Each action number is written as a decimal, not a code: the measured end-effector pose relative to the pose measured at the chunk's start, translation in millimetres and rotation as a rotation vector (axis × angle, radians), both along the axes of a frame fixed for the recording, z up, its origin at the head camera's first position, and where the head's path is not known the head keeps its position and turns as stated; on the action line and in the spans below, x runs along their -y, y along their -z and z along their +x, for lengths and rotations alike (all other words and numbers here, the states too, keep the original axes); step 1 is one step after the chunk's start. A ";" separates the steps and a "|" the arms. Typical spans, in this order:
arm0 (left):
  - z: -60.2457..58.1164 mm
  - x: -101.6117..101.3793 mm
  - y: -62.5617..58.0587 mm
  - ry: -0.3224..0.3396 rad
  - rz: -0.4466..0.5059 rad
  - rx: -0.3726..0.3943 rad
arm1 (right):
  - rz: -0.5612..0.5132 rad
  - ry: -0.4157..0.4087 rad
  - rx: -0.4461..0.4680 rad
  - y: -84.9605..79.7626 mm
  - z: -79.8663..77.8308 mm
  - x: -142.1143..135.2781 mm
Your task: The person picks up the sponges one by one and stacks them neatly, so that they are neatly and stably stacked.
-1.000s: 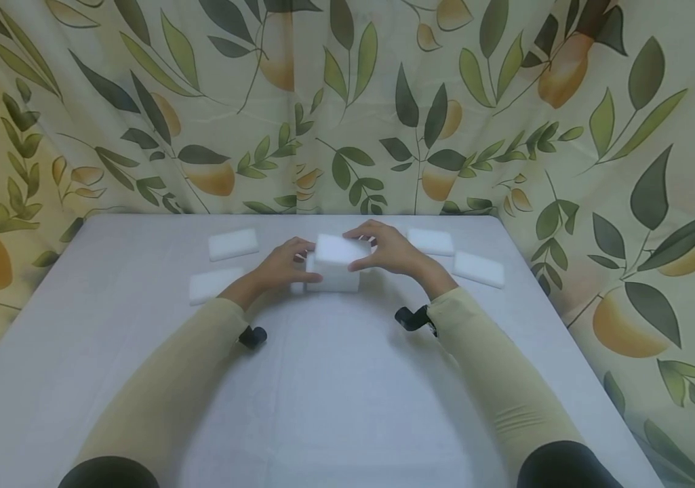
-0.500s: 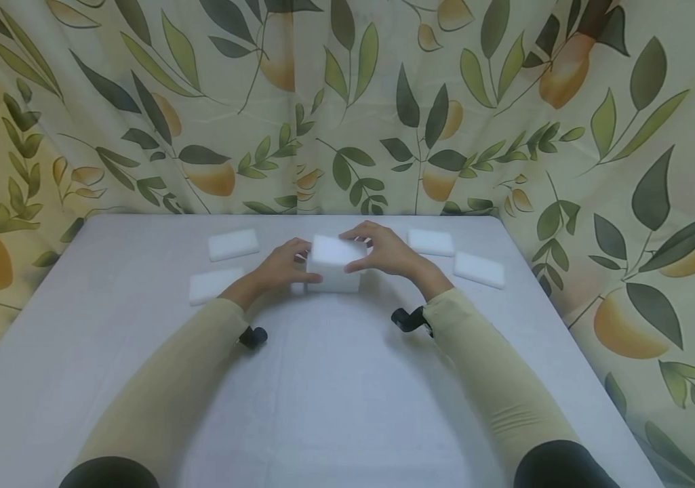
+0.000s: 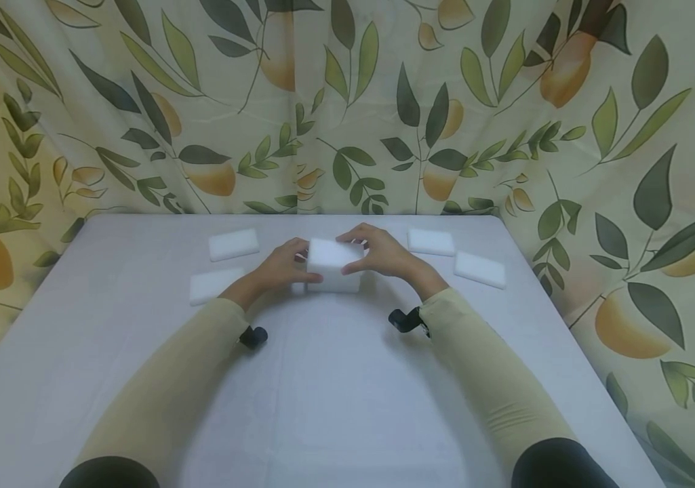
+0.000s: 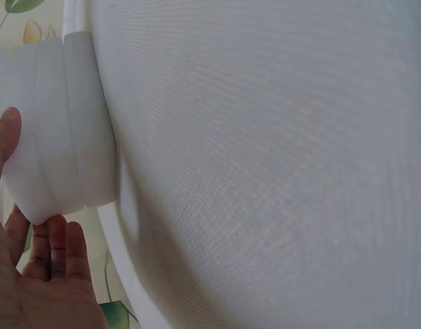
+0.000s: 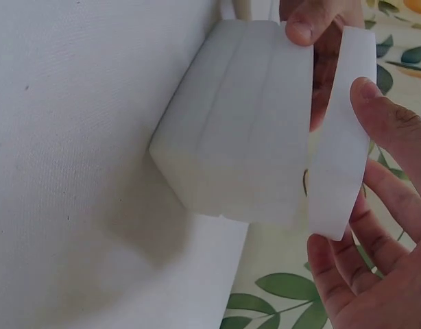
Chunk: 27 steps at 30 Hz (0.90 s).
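A stack of white sponges [image 3: 333, 285] stands on the white table near its far side; the right wrist view shows several flat layers in this stack [image 5: 238, 116]. My left hand [image 3: 280, 268] grips its left end, thumb in front and fingers behind. Above the stack, my right hand [image 3: 386, 254] holds one more white sponge [image 5: 341, 144] between thumb and fingers. A narrow gap separates this sponge from the layer below in the right wrist view. In the left wrist view, my left thumb presses the side of the stack [image 4: 59, 123].
Two loose white sponges lie left of the stack, a farther sponge [image 3: 234, 245] and a nearer sponge [image 3: 215, 285]. Two more lie on the right, a rear sponge [image 3: 430, 242] and a front sponge [image 3: 479, 269]. Behind the table [image 3: 323, 393] hangs a leaf-and-fruit patterned curtain [image 3: 347, 102].
My right hand has moved slightly left and down with its sponge, which now lines up more closely over the stack. The left hand has stayed nearly still.
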<state>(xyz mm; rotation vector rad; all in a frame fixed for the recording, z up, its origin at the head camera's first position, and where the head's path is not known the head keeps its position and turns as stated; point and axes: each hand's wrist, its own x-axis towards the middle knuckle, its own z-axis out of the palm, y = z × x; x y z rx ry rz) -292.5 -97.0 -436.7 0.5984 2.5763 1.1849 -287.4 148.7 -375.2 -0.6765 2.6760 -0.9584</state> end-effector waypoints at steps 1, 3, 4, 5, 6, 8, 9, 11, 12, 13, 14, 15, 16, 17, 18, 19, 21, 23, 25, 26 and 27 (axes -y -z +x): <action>0.0 0.1 0.1 -0.001 -0.001 -0.001 | 0.001 -0.001 0.001 0.5 -0.3 0.1; 0.1 0.4 0.1 0.000 -0.002 -0.002 | 0.002 -0.002 0.001 1.6 -1.0 0.0; 0.1 0.6 0.2 0.000 -0.004 -0.002 | 0.001 -0.004 0.000 2.1 -1.4 0.0; 0.0 0.8 0.3 0.000 -0.004 -0.001 | 0.001 -0.004 -0.002 2.6 -1.8 0.1; -0.1 1.0 0.4 0.000 -0.005 -0.002 | 0.001 -0.006 -0.003 3.0 -2.1 0.1; -0.2 1.2 0.4 0.002 -0.005 -0.003 | -0.001 -0.010 -0.007 3.7 -2.7 0.1; -0.4 1.3 0.7 0.002 -0.005 -0.004 | -0.002 -0.012 -0.009 4.0 -2.9 0.2; -0.6 1.2 1.1 0.003 0.001 -0.007 | -0.002 -0.014 -0.010 4.5 -3.1 0.4; -0.6 1.2 1.2 0.002 0.003 -0.009 | -0.002 -0.015 -0.010 4.7 -3.1 0.6; -0.6 1.2 1.4 0.002 0.006 -0.011 | -0.002 -0.015 -0.010 4.9 -3.2 0.8; -0.7 1.3 1.7 0.001 0.009 -0.013 | 0.000 -0.014 -0.009 5.1 -3.2 1.0; -0.8 1.3 2.0 0.001 0.010 -0.014 | 0.001 -0.014 -0.007 5.0 -3.1 1.3; -0.9 1.4 2.1 0.001 0.013 -0.013 | 0.004 -0.013 -0.006 5.1 -3.2 1.5; -0.8 1.6 2.1 0.001 0.015 -0.013 | 0.004 -0.014 -0.006 5.2 -3.3 1.8; -0.7 1.7 2.0 0.000 0.015 -0.011 | 0.006 -0.014 -0.007 5.3 -3.4 2.1; -0.7 1.7 2.0 -0.001 0.016 -0.010 | 0.008 -0.015 -0.009 5.6 -3.7 2.3; -0.5 1.8 1.9 -0.003 0.018 -0.005 | 0.011 -0.019 -0.015 6.0 -3.9 2.7; -0.3 1.6 1.9 -0.006 0.020 -0.003 | 0.009 -0.024 -0.021 6.7 -3.9 3.1; -0.4 1.4 2.4 -0.008 0.024 -0.003 | 0.008 -0.028 -0.024 7.2 -3.6 3.6; -0.5 1.3 2.7 -0.009 0.027 -0.002 | 0.008 -0.030 -0.024 7.3 -3.1 3.8; -0.6 1.2 3.3 -0.010 0.029 -0.002 | 0.007 -0.031 -0.024 7.5 -2.8 3.9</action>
